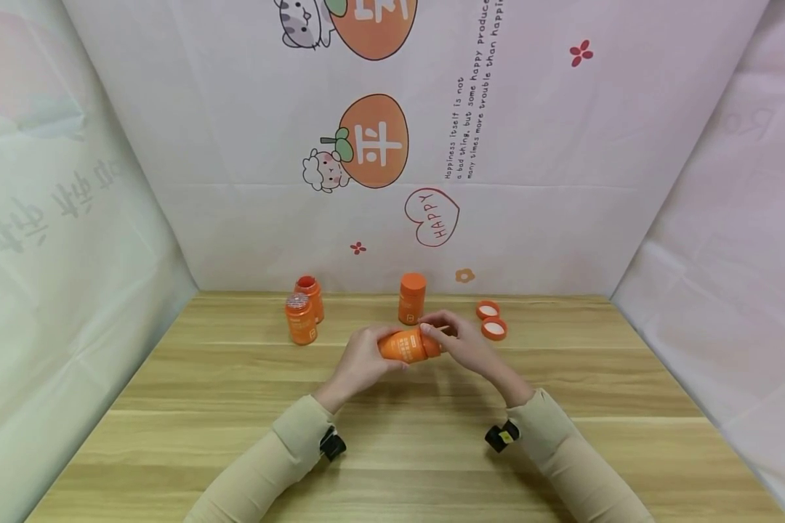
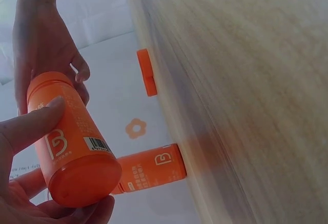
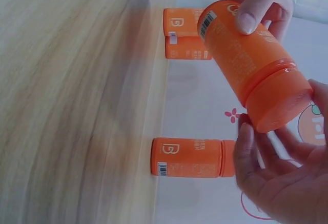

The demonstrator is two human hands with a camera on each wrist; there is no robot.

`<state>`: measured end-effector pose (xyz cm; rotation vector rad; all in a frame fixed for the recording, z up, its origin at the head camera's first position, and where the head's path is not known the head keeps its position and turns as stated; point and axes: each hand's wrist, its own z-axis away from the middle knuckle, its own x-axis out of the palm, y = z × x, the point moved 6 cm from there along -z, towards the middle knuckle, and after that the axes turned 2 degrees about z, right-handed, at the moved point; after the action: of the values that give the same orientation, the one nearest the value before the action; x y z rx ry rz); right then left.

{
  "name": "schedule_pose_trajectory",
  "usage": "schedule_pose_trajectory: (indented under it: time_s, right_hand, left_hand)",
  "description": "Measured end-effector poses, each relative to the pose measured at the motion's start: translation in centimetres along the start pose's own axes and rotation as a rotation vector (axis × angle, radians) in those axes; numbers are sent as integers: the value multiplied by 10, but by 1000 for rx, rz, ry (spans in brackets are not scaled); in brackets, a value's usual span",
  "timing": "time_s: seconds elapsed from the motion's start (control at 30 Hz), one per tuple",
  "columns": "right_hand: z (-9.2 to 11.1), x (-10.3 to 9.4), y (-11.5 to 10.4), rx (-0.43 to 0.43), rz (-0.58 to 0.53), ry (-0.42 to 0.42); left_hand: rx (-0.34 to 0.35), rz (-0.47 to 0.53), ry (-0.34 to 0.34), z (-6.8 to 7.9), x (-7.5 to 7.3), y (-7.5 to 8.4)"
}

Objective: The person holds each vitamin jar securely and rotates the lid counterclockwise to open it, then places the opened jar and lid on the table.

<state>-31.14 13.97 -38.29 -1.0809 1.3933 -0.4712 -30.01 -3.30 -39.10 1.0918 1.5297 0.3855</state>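
Observation:
My left hand (image 1: 363,356) grips an orange bottle (image 1: 403,346) by its body, thumb along the side. The bottle lies tilted nearly sideways above the table, its base towards my left palm. White print and a barcode show on it in the left wrist view. Its orange cap (image 3: 279,101) is still on the neck and points to the right. My right hand (image 1: 464,345) holds that cap between thumb and fingers, as the right wrist view shows. Part of the cap is hidden behind the right fingers in the head view.
A capped orange bottle (image 1: 412,301) stands behind my hands. Two capless ones are at the back left: the front bottle (image 1: 302,323) has a silvery top, the rear bottle (image 1: 310,294) a reddish mouth. Two loose caps (image 1: 494,329) lie white inside up at right. A printed cloth (image 1: 530,240) walls the wooden table (image 1: 432,465).

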Motion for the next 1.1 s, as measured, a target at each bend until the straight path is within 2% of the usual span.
schedule_pose_trajectory:
  time_s: [0.17, 0.27, 0.63, 1.0, 1.1]
  right_hand:
    - [0, 3, 5, 130, -4, -46]
    - [0, 3, 6, 163, 6, -61]
    - [1, 4, 6, 152, -25, -81]
    - [2, 5, 3, 89, -13, -85]
    - [6, 3, -10, 77, 6, -93]
  left_hand:
    - [-5, -16, -1, -1, -1, 1]
    - [-13, -16, -1, -1, -2, 1]
    - [-21, -3, -2, -1, -2, -1]
    - [-21, 5, -3, -1, -2, -3]
    - [-25, 6, -7, -2, -3, -3]
